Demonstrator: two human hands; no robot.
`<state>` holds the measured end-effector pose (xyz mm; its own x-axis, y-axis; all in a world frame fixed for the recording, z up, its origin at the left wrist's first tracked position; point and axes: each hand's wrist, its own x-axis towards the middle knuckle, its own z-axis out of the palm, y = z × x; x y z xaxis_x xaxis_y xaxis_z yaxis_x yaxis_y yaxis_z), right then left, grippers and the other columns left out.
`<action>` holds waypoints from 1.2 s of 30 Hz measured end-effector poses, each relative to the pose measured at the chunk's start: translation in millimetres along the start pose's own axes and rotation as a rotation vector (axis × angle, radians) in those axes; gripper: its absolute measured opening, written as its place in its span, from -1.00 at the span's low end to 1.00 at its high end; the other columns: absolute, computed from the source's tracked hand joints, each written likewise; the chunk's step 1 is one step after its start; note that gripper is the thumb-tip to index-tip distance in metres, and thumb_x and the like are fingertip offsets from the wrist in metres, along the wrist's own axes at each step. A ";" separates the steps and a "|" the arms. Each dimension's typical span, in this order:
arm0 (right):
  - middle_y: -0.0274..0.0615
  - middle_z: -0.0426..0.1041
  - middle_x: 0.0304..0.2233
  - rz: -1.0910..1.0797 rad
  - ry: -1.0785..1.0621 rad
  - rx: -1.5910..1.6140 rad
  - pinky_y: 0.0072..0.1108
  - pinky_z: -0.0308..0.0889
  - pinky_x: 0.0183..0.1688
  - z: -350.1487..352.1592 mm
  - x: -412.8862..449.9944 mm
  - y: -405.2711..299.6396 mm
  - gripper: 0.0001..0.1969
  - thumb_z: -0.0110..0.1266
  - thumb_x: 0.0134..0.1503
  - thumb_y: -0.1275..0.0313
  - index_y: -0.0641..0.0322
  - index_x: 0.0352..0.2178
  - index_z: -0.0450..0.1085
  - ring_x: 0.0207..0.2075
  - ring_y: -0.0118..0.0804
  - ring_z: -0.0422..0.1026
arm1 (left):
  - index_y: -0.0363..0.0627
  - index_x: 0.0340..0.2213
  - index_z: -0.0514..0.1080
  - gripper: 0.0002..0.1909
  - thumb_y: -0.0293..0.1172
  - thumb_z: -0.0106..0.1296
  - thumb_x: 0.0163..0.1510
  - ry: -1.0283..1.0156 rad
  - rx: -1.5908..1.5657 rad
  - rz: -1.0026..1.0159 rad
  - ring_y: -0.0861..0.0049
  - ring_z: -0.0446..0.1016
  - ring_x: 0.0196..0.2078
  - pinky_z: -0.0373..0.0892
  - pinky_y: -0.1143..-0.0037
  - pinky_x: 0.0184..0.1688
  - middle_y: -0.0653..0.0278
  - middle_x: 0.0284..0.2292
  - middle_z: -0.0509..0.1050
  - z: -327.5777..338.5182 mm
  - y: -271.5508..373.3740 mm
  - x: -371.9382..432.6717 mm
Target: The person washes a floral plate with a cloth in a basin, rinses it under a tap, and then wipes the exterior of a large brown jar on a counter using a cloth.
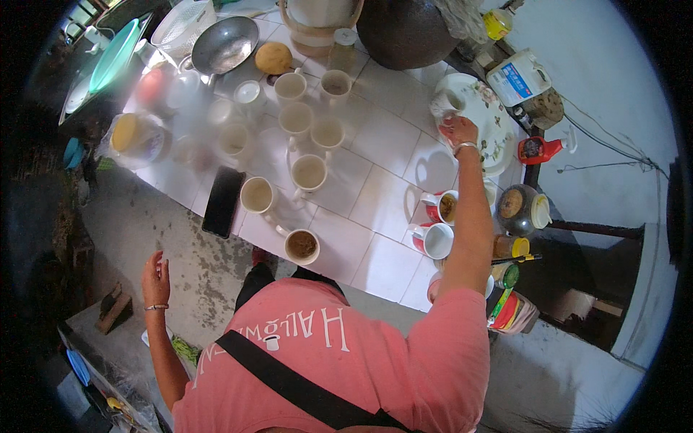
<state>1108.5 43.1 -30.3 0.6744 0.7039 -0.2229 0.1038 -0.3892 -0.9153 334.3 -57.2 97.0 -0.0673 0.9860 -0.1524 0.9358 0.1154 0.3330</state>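
My right hand reaches across the white tiled table to a white mug. Its fingers are curled at the near side of that mug, where they hide the handle. The mug is over the edge of a white floral tray. My left hand hangs out past the table, holding nothing, fingers loosely apart. Several white mugs stand in the middle of the table. At the front edge, one mug has brown contents. Two red-and-white mugs stand beside my right forearm.
A black phone lies at the table's left edge. Behind are a wok, a bucket and a large dark pot. Jars and a red spray bottle line the wall. Part of the left side is blurred.
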 end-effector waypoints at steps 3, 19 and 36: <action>-0.22 0.43 -0.44 -0.118 0.033 -0.543 -0.52 0.36 -0.41 -47.3 10.2 17.9 -0.78 0.03 -0.10 0.29 0.21 -0.44 0.37 -0.45 -0.32 0.44 | -0.13 -0.18 0.30 -0.72 -0.38 -0.12 0.04 -0.044 0.032 -0.012 0.44 0.41 -0.30 0.35 0.48 -0.29 0.17 -0.23 0.40 -0.1 6.4 3.5; -0.16 0.45 -0.44 -0.344 -0.058 -1.571 -0.35 0.31 -0.32 -89.9 25.6 52.2 -0.49 -0.07 -0.14 -0.10 0.09 -0.36 0.40 -0.35 -0.10 0.41 | -0.12 -0.26 0.36 -0.74 -0.36 -0.03 -0.04 0.032 -0.013 0.051 0.29 0.42 -0.33 0.32 0.44 -0.29 0.11 -0.33 0.42 4.3 31.7 15.2; -0.03 0.37 -0.20 -0.285 0.335 -0.795 -0.47 0.22 -0.13 -45.2 -131.5 -43.1 -0.61 -0.03 -0.03 0.30 0.25 -0.16 0.29 -0.19 -0.14 0.35 | 0.00 -0.19 0.33 -0.61 -0.22 0.04 -0.10 -0.139 0.635 0.092 0.26 0.12 0.05 -0.08 0.17 0.09 0.22 -0.14 0.34 21.4 13.3 93.9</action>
<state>1048.4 -59.5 53.6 0.7102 0.6752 0.1993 0.6893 -0.6092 -0.3921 347.8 34.3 67.1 0.0286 0.9589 -0.2824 0.9608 -0.1043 -0.2569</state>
